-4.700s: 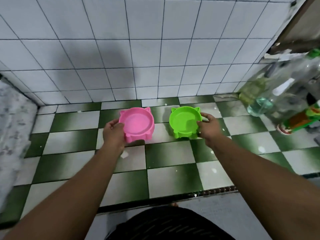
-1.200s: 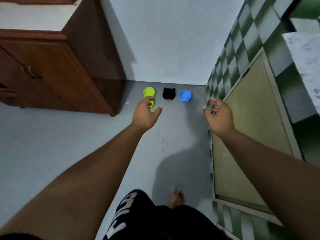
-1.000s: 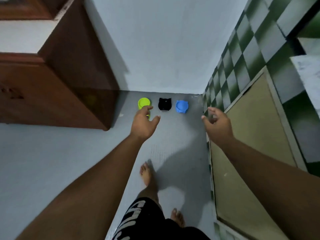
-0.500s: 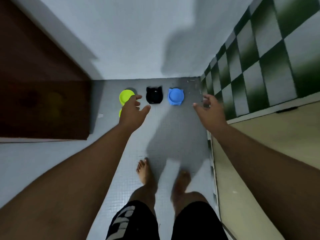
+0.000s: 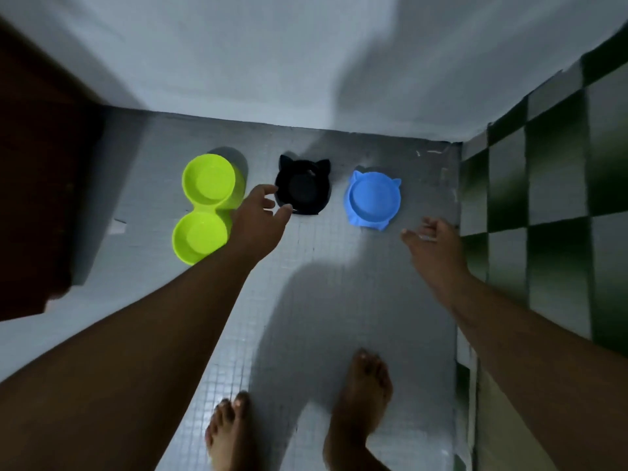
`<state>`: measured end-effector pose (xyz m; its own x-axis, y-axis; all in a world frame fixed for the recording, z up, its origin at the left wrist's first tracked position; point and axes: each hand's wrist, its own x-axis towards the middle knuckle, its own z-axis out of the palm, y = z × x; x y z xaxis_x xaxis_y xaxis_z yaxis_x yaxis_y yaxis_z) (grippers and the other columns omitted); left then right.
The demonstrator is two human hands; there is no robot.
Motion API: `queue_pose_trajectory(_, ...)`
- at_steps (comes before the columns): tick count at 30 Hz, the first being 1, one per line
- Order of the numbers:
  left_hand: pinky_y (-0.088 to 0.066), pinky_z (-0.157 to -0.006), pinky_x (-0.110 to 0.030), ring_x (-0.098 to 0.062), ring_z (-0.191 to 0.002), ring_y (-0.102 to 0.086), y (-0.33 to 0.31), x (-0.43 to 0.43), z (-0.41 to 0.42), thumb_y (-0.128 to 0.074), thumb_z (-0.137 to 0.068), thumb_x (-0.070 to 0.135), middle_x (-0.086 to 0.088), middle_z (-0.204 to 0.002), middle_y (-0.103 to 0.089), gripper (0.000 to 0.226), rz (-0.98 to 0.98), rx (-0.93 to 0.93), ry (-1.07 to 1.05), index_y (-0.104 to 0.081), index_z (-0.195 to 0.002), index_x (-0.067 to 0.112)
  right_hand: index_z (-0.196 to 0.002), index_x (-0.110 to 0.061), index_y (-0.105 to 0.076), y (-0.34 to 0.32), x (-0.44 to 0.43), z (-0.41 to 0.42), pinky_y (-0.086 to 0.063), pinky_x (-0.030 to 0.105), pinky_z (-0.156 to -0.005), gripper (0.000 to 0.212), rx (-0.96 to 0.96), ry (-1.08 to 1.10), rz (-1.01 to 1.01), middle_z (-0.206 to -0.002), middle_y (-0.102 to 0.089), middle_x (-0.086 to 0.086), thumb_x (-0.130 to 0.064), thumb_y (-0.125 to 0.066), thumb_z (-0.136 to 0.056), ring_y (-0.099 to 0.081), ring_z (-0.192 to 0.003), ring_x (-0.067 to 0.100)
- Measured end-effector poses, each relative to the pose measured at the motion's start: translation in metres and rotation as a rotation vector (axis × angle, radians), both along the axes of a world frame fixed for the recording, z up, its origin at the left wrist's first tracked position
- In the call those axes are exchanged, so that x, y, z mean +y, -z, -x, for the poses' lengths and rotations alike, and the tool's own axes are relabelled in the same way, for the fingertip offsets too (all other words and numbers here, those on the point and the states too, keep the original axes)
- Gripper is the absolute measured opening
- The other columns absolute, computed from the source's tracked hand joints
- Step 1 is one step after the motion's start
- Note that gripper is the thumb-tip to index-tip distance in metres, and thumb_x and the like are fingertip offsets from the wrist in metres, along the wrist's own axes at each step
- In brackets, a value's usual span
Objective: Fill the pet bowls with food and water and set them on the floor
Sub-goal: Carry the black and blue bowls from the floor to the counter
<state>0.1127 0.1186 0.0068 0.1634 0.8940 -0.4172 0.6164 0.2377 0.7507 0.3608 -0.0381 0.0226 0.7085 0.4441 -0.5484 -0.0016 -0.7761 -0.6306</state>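
Grey floor [image 5: 316,239], dim light. Bare feet [image 5: 363,385] nearest camera. Left hand [image 5: 260,217] beyond, fingers spread, holding nothing, at near-left rim of black bowl [image 5: 302,188]; contact not determinable. Right hand [image 5: 433,243] spread, empty, blurred, just beside blue bowl [image 5: 373,198]. Green double bowl [image 5: 204,209] left of black. All three bowls in row on floor, near white wall [image 5: 272,62].

Home, pet bowls [image 5: 373,198] on floor [image 5: 339,300], checkered tiles [image 5: 543,181]
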Motion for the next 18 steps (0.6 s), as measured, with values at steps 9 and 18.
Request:
queue_pose_trajectory(9,-0.057,-0.078,-0.037,-0.026,-0.097,-0.067,0.160,0.062,-0.035,-0.071,-0.092,0.032,-0.011,-0.118,-0.066,0.048,-0.045,0.066,-0.047,-0.054,-0.136,0.020,-0.135,-0.014,-0.051,0.171,0.067,-0.038,-0.051,0.032,-0.083,0.064,-0.065,0.015,-0.014,-0.121,-0.062,0.004,-0.035,-0.080,-0.081,-0.063,-0.106,0.023)
queue_pose_trajectory(18,-0.057,-0.078,-0.034,-0.030,-0.096,-0.070,0.209,0.094,-0.044,-0.066,-0.083,0.018,-0.014,-0.109,-0.072,0.039,-0.096,0.165,-0.082,-0.066,-0.121,0.009,-0.119,-0.003,-0.062,0.216,0.095,-0.047,-0.056,0.040,-0.089,0.034,-0.224,0.118,0.119,-0.127,-0.061,0.018,-0.010,-0.062,-0.086,-0.065,-0.108,0.036)
